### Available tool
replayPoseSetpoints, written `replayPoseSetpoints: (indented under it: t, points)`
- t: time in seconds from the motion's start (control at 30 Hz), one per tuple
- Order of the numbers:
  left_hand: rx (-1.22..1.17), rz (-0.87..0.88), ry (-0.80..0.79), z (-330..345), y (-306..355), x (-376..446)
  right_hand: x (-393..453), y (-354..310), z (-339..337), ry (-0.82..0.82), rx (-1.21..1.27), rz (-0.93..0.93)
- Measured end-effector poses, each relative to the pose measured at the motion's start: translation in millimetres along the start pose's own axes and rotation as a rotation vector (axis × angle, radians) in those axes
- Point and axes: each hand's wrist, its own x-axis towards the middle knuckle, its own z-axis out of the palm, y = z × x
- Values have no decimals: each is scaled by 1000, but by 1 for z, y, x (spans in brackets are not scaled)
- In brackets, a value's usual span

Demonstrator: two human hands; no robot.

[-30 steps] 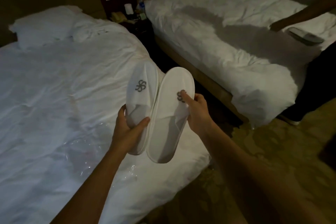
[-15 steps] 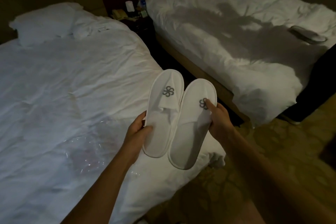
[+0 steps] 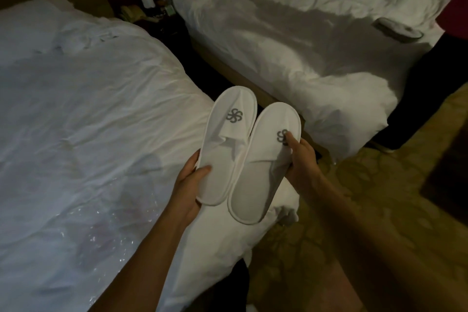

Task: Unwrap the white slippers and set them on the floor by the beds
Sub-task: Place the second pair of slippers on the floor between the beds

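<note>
head cam: both white slippers are unwrapped and held side by side in the air over the corner of the near bed [image 3: 83,121], toes pointing away. left hand [image 3: 188,185] grips the left slipper [image 3: 224,149], thumb on its insole. right hand [image 3: 302,159] grips the right slipper [image 3: 260,172], fingers [image 3: 291,138] on the grey logo. clear plastic wrap [image 3: 101,233] lies on the near bed. patterned floor [image 3: 379,185] is below, far bed [image 3: 291,40] across the gap.
</note>
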Motion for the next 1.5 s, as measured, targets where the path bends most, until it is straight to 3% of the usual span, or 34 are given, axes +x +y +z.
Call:
replayPoseSetpoints:
  t: [0.3,0.47,0.63,0.8,1.0,1.27,1.5]
  points:
    - [35,-46,-246,28,2,77,54,-32,-10,134,41,1]
    - [31,-18,-53,59,-8,121,91,-46,-17,192,79,23]
    - [-115,-122,74,92,-20,161,130,-54,-21,241,90,60]
    - [-371,-297,-73,112,-26,193,162,-52,-33,290,151,134]
    - [-351,-330,-88,121,-34,219,191,-59,-43,286,232,157]
    - [-244,-172,182,139,-38,235,219,-66,-57,211,218,211]
    - [-302,-138,179,168,-50,225,240,-80,-64,61,202,296]
